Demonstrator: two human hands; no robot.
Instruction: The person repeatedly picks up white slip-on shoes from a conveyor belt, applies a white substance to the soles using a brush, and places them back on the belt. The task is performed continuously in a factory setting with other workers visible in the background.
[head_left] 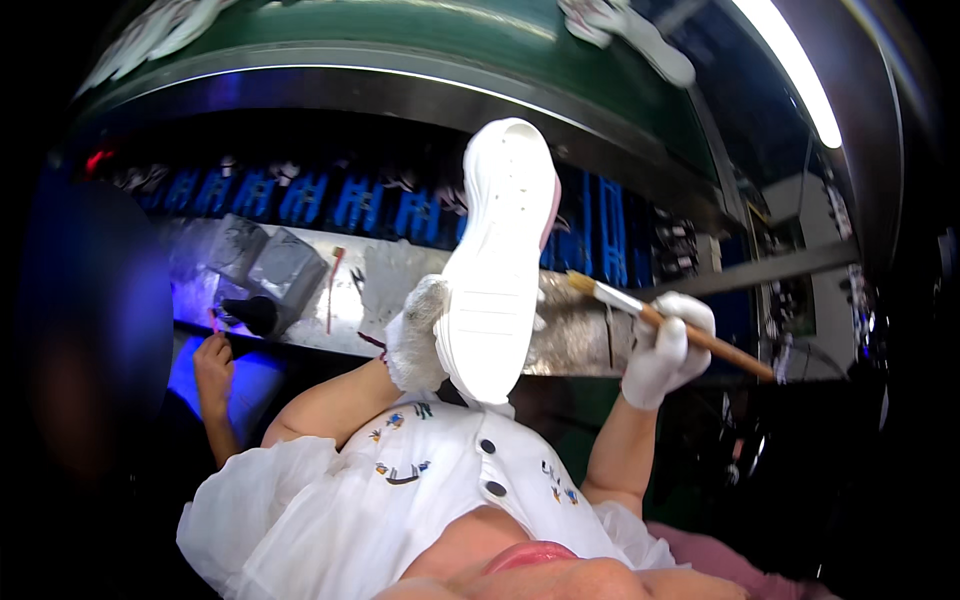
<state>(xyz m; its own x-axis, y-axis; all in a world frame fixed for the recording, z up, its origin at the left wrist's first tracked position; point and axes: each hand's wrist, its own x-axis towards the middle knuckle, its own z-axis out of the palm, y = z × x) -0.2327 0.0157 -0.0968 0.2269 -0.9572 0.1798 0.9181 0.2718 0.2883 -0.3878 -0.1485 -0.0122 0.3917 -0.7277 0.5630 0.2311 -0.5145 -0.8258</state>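
In front of my chest a white shoe sole point(495, 290) is held up lengthwise, its broad grooved face toward the view and a pinkish edge along its right side. My left hand point(418, 335), in a fuzzy white glove, grips it from the left; most of those fingers are hidden behind it. To the right, my white-gloved right hand point(670, 345) is closed around the wooden handle of a paintbrush point(612, 295). The brush's pale bristles point left toward the sole, with a gap between them.
Behind lies a metal-topped bench point(345, 310) with grey blocks point(285, 268), a dark cup-like object point(252, 314) and a thin red-tipped brush point(334, 285). Blue racks point(355, 205) run beyond it. Higher up, a green conveyor point(400, 30) carries shoe parts. At left, another person's hand point(213, 365) holds something pink.
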